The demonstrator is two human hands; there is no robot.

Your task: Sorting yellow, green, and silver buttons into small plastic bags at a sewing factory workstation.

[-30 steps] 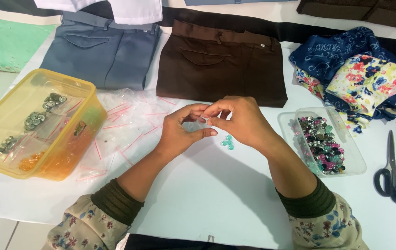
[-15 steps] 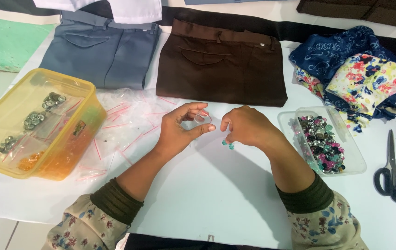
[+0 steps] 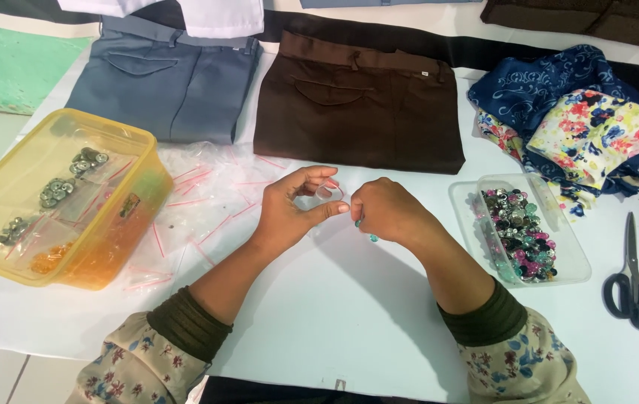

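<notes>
White tabletop (image 3: 349,314) carries folded trousers (image 3: 360,105), a yellow tub (image 3: 50,198) of filled bags, and a clear tray (image 3: 521,228) full of loose beads. Left hand (image 3: 289,209) pinches a small clear bag (image 3: 328,193); right hand (image 3: 386,212) is clenched on teal beads (image 3: 360,222) beside it. Empty bags (image 3: 207,194) remain.

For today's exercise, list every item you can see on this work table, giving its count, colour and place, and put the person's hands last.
yellow tub: one, translucent, left, holding bagged buttons
small clear bags: a heap, red-striped, beside the tub
grey trousers: one, folded, top left
brown trousers: one, folded, top centre
green cloth: one, far left
floral fabrics: a pile, blue and multicoloured, top right
clear tray: one, right, holding mixed buttons
scissors: one, black-handled, far right
left hand: pinching a small clear bag
right hand: closed, teal pieces beneath it
</notes>
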